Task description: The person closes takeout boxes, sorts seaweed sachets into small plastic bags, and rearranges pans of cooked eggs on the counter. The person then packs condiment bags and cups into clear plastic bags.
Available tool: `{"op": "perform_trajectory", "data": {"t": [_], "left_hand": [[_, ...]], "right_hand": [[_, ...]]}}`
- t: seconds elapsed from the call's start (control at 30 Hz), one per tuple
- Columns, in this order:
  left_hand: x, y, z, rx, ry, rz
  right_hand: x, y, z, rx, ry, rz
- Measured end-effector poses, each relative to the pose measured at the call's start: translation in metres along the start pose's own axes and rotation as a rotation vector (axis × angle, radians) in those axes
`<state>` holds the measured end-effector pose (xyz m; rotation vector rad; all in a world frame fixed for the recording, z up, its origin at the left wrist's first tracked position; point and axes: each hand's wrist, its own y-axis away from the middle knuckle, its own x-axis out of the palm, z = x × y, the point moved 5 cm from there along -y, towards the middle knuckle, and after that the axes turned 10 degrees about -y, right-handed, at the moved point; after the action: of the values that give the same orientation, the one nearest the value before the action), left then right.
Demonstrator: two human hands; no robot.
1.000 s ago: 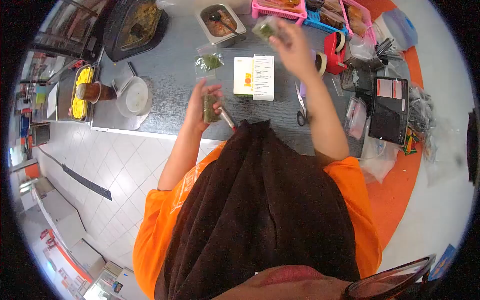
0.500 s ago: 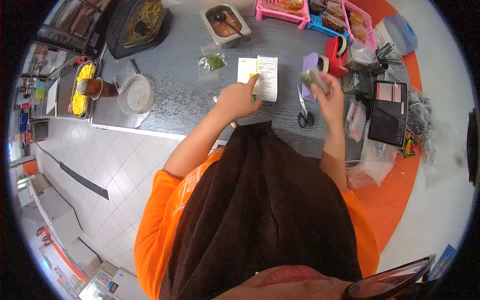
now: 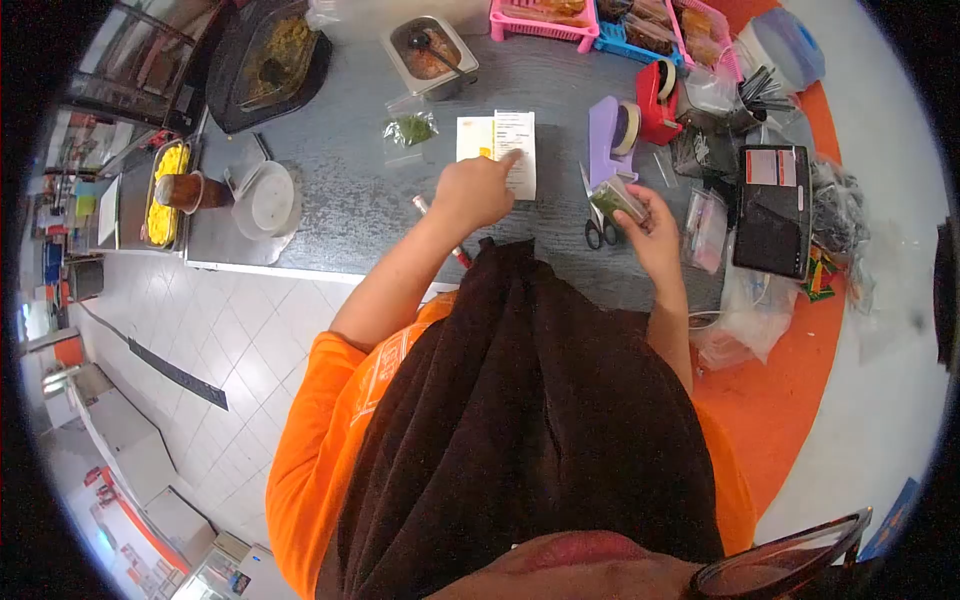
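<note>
Currently your right hand [image 3: 652, 226] pinches a clear plastic packet of green contents [image 3: 613, 197], not yet set down; your left hand [image 3: 474, 192] points at the white printed paper slip [image 3: 516, 136], its palm hidden, grip impossible to tell; another clear flat green-filled bag [image 3: 409, 128] lies on the dark-grey counter [image 3: 350, 190].

Light is even and fairly bright on the dark countertop [image 3: 345, 190], with soft, faint shadows. The floor tiles [image 3: 240, 365] throw back hazy glare towards 8 o'clock. The brown cloth [image 3: 540, 420] at 6 o'clock looks dark and speckled with grain. Fisheye distortion bows the outer edges inside a black surround; print on the receipt [image 3: 515, 135] at 12 o'clock is illegible.
</note>
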<state>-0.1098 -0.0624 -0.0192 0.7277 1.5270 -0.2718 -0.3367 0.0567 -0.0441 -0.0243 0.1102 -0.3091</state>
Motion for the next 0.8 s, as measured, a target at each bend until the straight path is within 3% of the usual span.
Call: {"op": "perform_trajectory", "data": {"t": [0.2,0.27,0.4,0.5,0.7,0.8], "left_hand": [[-0.008,0.014,-0.002,-0.091,0.052,-0.031],[-0.011,0.016,0.008,-0.151,0.096,-0.095],[-0.011,0.009,0.017,-0.171,0.075,-0.018],[-0.005,0.007,0.019,-0.17,0.1,-0.043],[-0.009,0.021,0.015,-0.184,0.122,0.015],[0.006,0.027,0.034,-0.274,0.353,-0.016]], "right_hand": [[0.005,-0.008,-0.008,-0.075,0.124,0.0],[0.005,-0.01,-0.01,-0.027,0.046,0.006],[0.004,-0.014,-0.011,0.015,-0.001,0.053],[0.004,-0.019,-0.011,-0.073,0.046,0.07],[0.021,-0.029,0.005,-0.071,-0.265,-0.054],[0.044,-0.066,0.01,-0.1,-0.259,0.07]]}}
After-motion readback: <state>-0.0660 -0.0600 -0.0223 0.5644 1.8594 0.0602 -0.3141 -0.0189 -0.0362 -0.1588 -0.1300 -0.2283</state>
